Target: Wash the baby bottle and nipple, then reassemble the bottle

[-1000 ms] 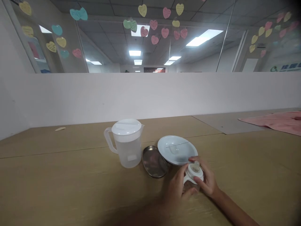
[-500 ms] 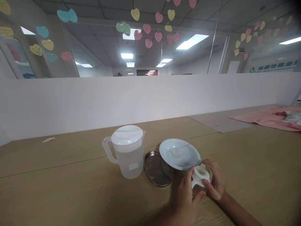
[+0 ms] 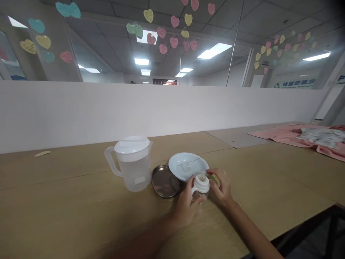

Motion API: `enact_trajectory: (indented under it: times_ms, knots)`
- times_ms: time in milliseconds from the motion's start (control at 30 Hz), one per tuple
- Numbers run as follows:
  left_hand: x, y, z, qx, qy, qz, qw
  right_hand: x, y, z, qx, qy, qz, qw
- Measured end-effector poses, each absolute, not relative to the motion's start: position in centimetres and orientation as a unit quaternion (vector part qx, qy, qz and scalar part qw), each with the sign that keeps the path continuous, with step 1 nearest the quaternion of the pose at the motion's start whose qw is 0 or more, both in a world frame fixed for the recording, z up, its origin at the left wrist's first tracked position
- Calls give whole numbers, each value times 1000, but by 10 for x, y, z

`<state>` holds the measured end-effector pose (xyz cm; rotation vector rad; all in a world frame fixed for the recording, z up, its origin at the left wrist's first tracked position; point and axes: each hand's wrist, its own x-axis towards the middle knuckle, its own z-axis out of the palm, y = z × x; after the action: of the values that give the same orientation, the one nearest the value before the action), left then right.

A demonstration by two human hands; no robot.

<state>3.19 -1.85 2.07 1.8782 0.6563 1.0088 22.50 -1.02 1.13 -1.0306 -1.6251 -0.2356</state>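
Right hand [image 3: 222, 185] (thumb included) has left bottle's [image 3: 201, 186] front.

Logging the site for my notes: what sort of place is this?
Probably an office or training room: glass panels dotted with heart-shaped notes, bright ceiling light panels, and a long worktable.

Both arms reach in from the near side. Left forearm [image 3: 155, 233] angles far and right, blurred; left hand [image 3: 185, 205] is cupped, thumb low, fingers up. Right forearm [image 3: 249, 228] angles far and left; right hand [image 3: 221, 189] has its fingers bent leftward, thumb opposite. Hands close together, not touching. Both forearms bare.
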Motion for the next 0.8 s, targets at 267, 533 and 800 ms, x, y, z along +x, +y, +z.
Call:
enact_trajectory:
  times_ms: [267, 533, 800]
  knots:
    - [34, -19, 24, 748, 260, 406, 456, 211, -13, 11, -412, -699, -77, 579]
    - [34, -19, 25, 745, 255, 413, 458, 204, -17, 17, -411, -703, -52, 578]
    - [33, -19, 21, 742, 276, 407, 456, 200, -11, 34, -444, -618, 188, 621]
